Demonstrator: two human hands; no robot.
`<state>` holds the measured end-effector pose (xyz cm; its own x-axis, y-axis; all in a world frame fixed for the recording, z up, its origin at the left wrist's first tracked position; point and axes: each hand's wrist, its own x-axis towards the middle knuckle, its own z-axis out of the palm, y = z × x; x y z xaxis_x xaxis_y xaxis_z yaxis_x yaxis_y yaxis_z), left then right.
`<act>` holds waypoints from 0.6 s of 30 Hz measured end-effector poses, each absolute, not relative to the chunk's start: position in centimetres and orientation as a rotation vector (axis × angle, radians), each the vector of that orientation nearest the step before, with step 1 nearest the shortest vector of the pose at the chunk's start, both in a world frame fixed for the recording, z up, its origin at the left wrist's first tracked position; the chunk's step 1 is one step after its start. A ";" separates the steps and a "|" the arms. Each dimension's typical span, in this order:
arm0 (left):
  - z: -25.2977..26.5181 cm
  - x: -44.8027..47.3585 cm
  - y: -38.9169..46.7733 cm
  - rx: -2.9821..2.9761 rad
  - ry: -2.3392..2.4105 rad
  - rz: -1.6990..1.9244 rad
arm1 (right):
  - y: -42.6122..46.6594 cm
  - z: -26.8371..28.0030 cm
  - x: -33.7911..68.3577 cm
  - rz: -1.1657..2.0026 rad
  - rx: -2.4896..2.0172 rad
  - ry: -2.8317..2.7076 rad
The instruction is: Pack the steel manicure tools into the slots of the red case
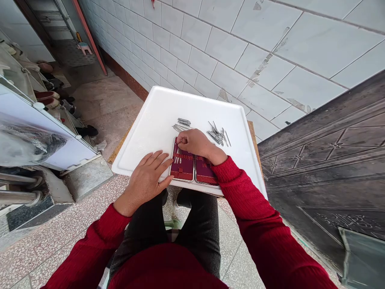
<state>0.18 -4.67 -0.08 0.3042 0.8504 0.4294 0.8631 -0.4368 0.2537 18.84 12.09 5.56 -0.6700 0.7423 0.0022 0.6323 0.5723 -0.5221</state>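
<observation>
A manicure case (185, 170) with a dark red lining and a row of small loops lies unfolded on a white foam board (144, 120). Slim metal tools (178, 159) sit in loops of its left half. Over the upper part of that half, my right hand (195, 142) is closed in a pinch on what looks like a slim metal manicure tool, mostly covered by the fingers. My left hand (150, 172) rests flat with spread fingers on the board, fingertips at the case's left edge. Part of the right half is hidden beneath my right wrist.
Several loose metal manicure tools (219, 134) lie on the board to the right. Nail clippers (184, 121) and other metal pieces are grouped beyond the case. A tiled wall (192, 48) rises behind, a dark metal door (325, 160) on the right, a shoe rack (33, 80) on the left.
</observation>
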 end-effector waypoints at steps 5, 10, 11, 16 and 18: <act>-0.1 0.2 -4.7 -2.519 -1.662 -0.800 | 12.1 5.5 18.8 0.737 -1.162 -2.592; -0.1 0.2 -4.7 -2.512 -1.639 -0.783 | 12.2 5.5 18.8 0.721 -1.148 -2.604; -0.1 0.2 -4.6 -2.510 -1.637 -0.784 | 12.2 5.5 18.9 0.712 -1.137 -2.608; -0.1 0.2 -4.6 -2.515 -1.648 -0.797 | 12.1 5.7 18.9 0.685 -1.081 -2.626; -0.1 0.2 -4.6 -2.515 -1.638 -0.796 | 12.0 5.8 19.0 0.678 -1.073 -2.631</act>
